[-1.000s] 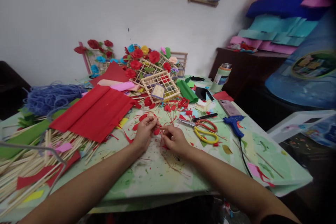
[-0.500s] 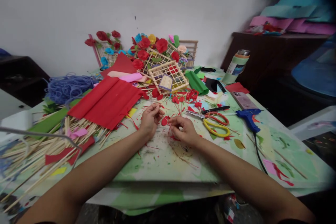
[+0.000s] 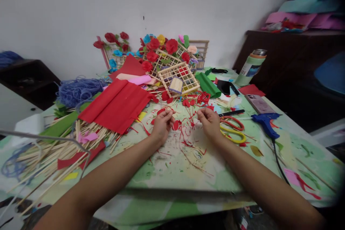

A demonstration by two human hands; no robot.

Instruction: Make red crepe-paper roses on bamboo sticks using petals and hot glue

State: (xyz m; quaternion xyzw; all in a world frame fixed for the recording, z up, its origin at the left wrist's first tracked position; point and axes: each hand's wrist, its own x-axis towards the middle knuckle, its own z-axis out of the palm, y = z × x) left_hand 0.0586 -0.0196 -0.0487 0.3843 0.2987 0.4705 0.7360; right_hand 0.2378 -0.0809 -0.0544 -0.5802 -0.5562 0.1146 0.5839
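My left hand (image 3: 162,125) rests on the table with its fingers closed on a small red paper petal (image 3: 175,125). About a hand's width to its right, my right hand (image 3: 210,123) has its fingers curled shut; a thin strand seems pinched in it, but I cannot make it out. Red paper scraps (image 3: 188,129) lie scattered between and behind both hands. Yellow and red scissors (image 3: 233,129) lie just right of my right hand.
A folded red paper sheet (image 3: 118,104), wooden sticks (image 3: 48,154) and blue yarn (image 3: 78,90) fill the left. Wooden lattice frames with paper roses (image 3: 167,61) stand at the back. A blue glue gun (image 3: 265,122), phone (image 3: 258,103), black pen (image 3: 231,113) and bottle (image 3: 250,68) sit right.
My right hand has moved right and away from the left hand, which keeps the red petal. The view has tilted down and shifted left.
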